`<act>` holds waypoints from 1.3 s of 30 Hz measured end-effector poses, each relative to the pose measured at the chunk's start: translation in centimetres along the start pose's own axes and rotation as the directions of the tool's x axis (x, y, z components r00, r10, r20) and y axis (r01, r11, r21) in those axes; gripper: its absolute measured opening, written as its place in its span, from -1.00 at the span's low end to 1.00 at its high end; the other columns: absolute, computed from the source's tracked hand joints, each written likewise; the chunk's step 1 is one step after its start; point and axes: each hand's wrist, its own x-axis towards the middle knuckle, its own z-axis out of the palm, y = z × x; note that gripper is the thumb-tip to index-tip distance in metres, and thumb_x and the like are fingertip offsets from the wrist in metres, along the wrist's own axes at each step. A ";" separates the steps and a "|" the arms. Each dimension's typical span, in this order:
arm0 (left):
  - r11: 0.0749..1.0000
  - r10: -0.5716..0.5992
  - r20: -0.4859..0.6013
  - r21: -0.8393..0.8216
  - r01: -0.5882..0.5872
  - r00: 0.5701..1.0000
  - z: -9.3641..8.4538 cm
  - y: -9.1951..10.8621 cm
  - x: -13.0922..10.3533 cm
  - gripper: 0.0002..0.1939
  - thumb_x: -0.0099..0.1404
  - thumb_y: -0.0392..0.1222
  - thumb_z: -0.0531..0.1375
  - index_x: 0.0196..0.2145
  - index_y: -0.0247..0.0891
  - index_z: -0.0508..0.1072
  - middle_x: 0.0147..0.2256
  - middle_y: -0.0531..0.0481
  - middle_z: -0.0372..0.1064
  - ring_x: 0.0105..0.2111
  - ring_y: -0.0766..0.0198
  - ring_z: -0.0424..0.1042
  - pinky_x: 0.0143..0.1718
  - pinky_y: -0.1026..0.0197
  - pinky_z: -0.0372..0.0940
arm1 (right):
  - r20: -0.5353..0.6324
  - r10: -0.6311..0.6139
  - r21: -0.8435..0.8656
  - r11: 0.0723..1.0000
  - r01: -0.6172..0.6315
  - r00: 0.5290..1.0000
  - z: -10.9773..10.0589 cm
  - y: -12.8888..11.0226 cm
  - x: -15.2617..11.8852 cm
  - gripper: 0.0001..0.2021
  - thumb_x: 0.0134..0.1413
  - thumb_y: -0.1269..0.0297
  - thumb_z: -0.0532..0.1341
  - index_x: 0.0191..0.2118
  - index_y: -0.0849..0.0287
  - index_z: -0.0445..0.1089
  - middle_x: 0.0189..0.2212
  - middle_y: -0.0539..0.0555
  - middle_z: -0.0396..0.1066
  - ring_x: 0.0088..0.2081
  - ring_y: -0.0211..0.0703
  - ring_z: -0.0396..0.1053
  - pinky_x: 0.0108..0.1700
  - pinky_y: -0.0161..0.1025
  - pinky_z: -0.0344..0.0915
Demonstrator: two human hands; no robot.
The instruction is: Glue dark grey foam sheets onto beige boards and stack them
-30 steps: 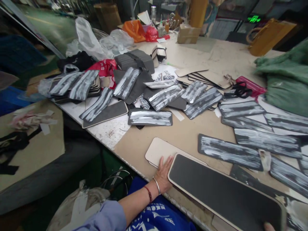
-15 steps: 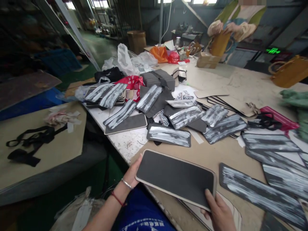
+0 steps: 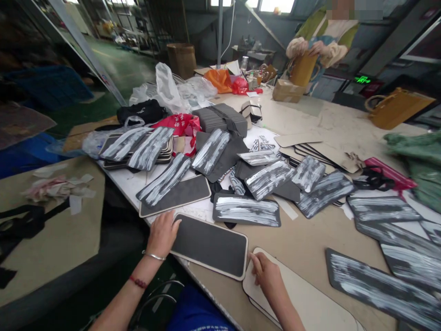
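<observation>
A dark rectangular panel with a pale border (image 3: 210, 246) lies at the table's front edge. At its upper left corner is my left hand (image 3: 163, 233), fingers stretched forward and thumb apart, holding nothing. My right hand (image 3: 267, 271) is just right of the panel, over a pale board with rounded corners (image 3: 303, 294). Its fingers are curled in, with nothing visible in them. Beyond my left hand lies another bordered dark panel (image 3: 181, 195), partly under a white-streaked dark piece (image 3: 165, 179). A streaked piece (image 3: 246, 209) lies beyond the middle panel.
Several more white-streaked pieces (image 3: 375, 280) lie to the right. Farther back are a grey strapped bundle (image 3: 220, 117), plastic bags (image 3: 168, 87) and a cardboard box (image 3: 287, 91). Across the table a person holds a yellow-brown bag (image 3: 303, 69). A lower side table (image 3: 76, 239) stands left.
The bordered dark panel, held in both hands before, now lies on the table farther left, let go. My left hand has shifted up and left; my right hand is above the pale board.
</observation>
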 end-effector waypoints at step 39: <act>0.581 0.082 0.189 -0.807 0.107 0.979 -7.8 24.8 -10.1 -0.57 -0.10 -0.16 0.36 -0.22 -0.24 0.40 -0.54 0.09 0.39 -0.57 0.41 0.33 -0.57 0.42 0.26 | -0.543 -0.287 0.138 0.896 0.421 0.789 -1.6 5.9 -6.1 -0.82 -0.01 0.38 0.15 -0.22 0.15 0.20 -0.37 0.04 0.26 -0.38 -0.23 0.27 -0.36 -0.28 0.30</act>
